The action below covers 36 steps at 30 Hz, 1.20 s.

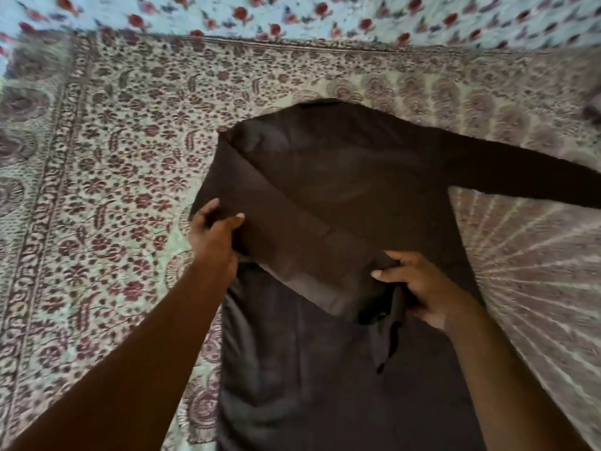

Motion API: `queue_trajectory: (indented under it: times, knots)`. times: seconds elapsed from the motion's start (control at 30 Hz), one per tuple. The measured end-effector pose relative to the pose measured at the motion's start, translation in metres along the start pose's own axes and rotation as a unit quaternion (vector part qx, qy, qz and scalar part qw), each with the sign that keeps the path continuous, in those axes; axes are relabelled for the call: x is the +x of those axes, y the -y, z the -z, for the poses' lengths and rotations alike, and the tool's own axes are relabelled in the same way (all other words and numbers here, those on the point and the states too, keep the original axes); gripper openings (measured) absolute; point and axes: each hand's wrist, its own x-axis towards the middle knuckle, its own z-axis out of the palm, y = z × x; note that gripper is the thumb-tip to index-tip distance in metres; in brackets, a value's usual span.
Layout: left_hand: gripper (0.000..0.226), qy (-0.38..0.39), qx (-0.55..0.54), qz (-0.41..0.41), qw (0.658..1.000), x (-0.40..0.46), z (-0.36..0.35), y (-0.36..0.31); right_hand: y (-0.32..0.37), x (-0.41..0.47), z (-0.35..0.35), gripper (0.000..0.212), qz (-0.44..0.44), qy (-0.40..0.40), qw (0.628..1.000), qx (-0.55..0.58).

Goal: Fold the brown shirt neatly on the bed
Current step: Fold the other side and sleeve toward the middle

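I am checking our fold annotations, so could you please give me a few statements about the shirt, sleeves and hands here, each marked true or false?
1. The dark brown long-sleeved shirt lies on a floral printed bedspread. True.
2. Both sleeves are folded across the body. False: the right sleeve stretches out flat to the side.
3. The left hand grips the shirt's left edge. True.
4. The right hand rests on the bedspread. False: it holds the end of the folded left sleeve.

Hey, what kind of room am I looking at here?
Most likely a bedroom. A brown shirt lies spread on a bed covered by a floral printed bedspread, with a second rose-patterned sheet beyond it.
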Motion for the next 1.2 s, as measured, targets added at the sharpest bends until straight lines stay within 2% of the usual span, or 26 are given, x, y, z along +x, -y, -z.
queue_trajectory:
  times: [0.2, 0.3, 0.4, 0.53, 0.73, 0.77, 0.83, 0.9, 0.97, 1.0, 1.03, 1.07, 1.13, 1.17, 1.2]
  knots:
    - [0.066, 0.005, 0.073, -0.01, 0.997, -0.012, -0.046, 0.035, -0.03, -0.006, 0.087, 0.029, -0.028, -0.122, 0.992, 0.02]
    - [0.065, 0.03, 0.084, 0.004, 0.996, -0.016, -0.067, 0.052, -0.029, 0.001, 0.126, 0.029, 0.022, -0.223, 0.97, -0.098]
    - [0.068, 0.061, 0.094, 0.003, 0.994, -0.02, -0.092, 0.067, -0.019, 0.018, 0.162, 0.013, 0.065, -0.301, 0.923, -0.229]
    - [0.072, 0.082, 0.092, 0.024, 0.992, -0.025, -0.125, 0.088, 0.011, 0.045, 0.205, 0.028, 0.06, -0.354, 0.851, -0.384]
    - [0.081, 0.124, 0.142, 0.047, 0.981, -0.027, -0.163, 0.122, 0.063, 0.066, 0.262, 0.031, 0.021, -0.385, 0.777, -0.497]
    - [0.082, 0.127, 0.16, 0.05, 0.978, -0.026, -0.168, 0.128, 0.067, 0.069, 0.268, 0.034, 0.011, -0.396, 0.757, -0.519]
    - [0.081, 0.126, 0.199, 0.05, 0.971, -0.024, -0.175, 0.135, 0.067, 0.074, 0.27, 0.045, -0.001, -0.417, 0.693, -0.589]
    - [0.074, 0.121, 0.247, 0.049, 0.96, -0.022, -0.182, 0.137, 0.058, 0.079, 0.259, 0.054, 0.028, -0.418, 0.652, -0.632]
    - [0.065, 0.111, 0.308, 0.059, 0.943, -0.023, -0.182, 0.135, 0.04, 0.086, 0.238, 0.051, 0.097, -0.381, 0.654, -0.646]
    - [0.059, 0.103, 0.361, 0.037, 0.926, -0.026, -0.179, 0.133, 0.029, 0.089, 0.226, 0.049, 0.127, -0.348, 0.668, -0.646]
    - [0.052, 0.089, 0.439, -0.026, 0.894, -0.03, -0.175, 0.133, 0.016, 0.094, 0.215, 0.05, 0.142, -0.309, 0.685, -0.644]
    - [0.044, 0.063, 0.537, -0.136, 0.83, -0.034, -0.169, 0.134, 0.004, 0.098, 0.207, 0.053, 0.145, -0.274, 0.697, -0.646]
    - [0.031, 0.013, 0.677, -0.369, 0.637, -0.04, -0.152, 0.136, -0.018, 0.104, 0.202, 0.058, 0.143, -0.257, 0.703, -0.647]
    - [0.031, 0.02, 0.703, -0.433, 0.564, -0.042, -0.147, 0.137, -0.024, 0.105, 0.206, 0.059, 0.144, -0.271, 0.702, -0.642]
    - [0.036, 0.041, 0.722, -0.458, 0.517, -0.041, -0.143, 0.136, -0.028, 0.106, 0.212, 0.058, 0.142, -0.288, 0.703, -0.635]
